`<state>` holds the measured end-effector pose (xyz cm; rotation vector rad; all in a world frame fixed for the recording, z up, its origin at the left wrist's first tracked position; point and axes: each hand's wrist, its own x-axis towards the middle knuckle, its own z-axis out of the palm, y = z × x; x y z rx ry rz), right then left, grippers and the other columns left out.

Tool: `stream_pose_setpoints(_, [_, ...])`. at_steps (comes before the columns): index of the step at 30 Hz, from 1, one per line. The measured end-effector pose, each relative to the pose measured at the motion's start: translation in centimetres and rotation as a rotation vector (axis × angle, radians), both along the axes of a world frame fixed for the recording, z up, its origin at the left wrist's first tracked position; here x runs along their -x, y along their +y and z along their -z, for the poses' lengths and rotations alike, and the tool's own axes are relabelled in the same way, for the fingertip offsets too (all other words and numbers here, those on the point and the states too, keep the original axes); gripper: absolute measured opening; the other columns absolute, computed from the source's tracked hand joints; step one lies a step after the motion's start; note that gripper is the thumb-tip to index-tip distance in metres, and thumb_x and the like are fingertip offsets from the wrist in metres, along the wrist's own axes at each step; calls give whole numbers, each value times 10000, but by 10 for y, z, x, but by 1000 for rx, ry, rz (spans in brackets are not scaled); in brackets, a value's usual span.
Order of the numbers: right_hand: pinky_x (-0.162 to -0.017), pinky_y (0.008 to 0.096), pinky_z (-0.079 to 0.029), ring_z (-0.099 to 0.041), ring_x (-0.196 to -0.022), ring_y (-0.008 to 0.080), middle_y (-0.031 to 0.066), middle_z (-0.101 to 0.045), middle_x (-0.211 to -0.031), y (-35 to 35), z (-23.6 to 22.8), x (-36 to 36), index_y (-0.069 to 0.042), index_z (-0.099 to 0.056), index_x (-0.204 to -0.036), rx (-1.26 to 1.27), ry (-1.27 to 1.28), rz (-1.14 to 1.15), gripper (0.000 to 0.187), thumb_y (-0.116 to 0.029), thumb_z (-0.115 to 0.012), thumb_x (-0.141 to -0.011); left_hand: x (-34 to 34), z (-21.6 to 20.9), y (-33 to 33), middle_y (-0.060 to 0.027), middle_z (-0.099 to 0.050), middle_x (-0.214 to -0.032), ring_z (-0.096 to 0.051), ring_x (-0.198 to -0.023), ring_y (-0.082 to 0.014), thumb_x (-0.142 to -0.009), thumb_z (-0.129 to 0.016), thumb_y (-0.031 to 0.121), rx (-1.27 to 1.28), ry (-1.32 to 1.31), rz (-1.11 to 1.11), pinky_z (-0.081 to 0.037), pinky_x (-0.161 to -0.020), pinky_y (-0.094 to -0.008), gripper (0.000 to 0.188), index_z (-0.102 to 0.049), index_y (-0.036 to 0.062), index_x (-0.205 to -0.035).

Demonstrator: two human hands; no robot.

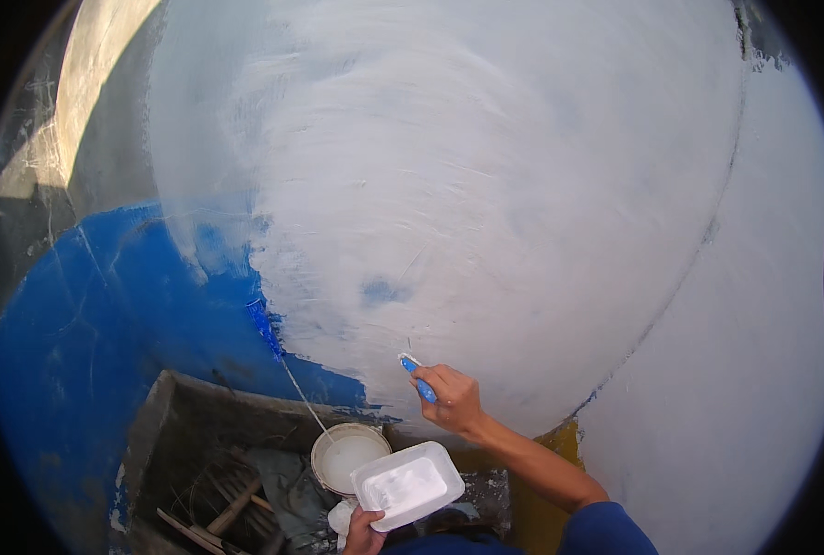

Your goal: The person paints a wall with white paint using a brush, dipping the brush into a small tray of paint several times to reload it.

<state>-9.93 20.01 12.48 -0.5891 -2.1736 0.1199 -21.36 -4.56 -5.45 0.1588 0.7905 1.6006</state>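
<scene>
Two hands work at a wall: the right hand (454, 400) grips a blue-handled putty knife (418, 377) against the white-coated wall (486, 185), the left hand (364, 534) pinches a white tray (407, 484) above a bucket (345, 455). Most of the wall looks coated; the blue patch (107, 314) at left remains bare.

Blue-handled scraper (418, 377) pressed blade-up against the white-coated wall (486, 185) — white rectangular tray (406, 485) held tilted below.
</scene>
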Motion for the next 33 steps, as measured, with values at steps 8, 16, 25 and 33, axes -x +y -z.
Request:
stream_pose_setpoints(8, [-710, 324, -564, -659, -773, 148, 76, -660, -886, -62, -16, -55, -8, -573, -1004, 1104, 1098, 37, 165, -106, -647, -894, 3, -25, 1, -210, -493, -1314, -513, -1206, -334, -747, -524, 30, -102, -135, -27, -417, -1037, -437, 652, -327, -79, -1359])
stream_pose_setpoints(16, [-645, 328, -539, -658, -732, 187, 78, -649, -857, -87, 1, -88, -66, -583, -945, 1646, 1353, -120, 96, -143, -624, -904, 0, -52, 25, -190, -526, -1285, -530, -1194, -307, -783, -575, 89, -129, -132, 90, -407, -1040, -418, 626, -360, -70, -1349])
stream_pose_setpoints(25, [-689, 365, -562, -667, -734, 234, 132, -653, -873, -111, 1, -103, 3, -580, -975, 1506, 1272, 2, 149, -107, -635, -891, -24, -49, 40, -197, -483, -1335, -504, -1218, -334, -724, -574, 119, -167, -149, 112, -411, -1038, -450, 738, -309, -35, -1395])
stream_pose_setpoints(33, [-704, 306, -543, -645, -739, 167, 115, -658, -853, -119, -11, -109, 53, -626, -962, 1065, 1036, 269, 165, -86, -657, -878, -34, -46, 38, -178, -470, -1359, -474, -1255, -325, -704, -570, 108, -233, -230, 136, -373, -1071, -455, 754, -314, -26, -1401])
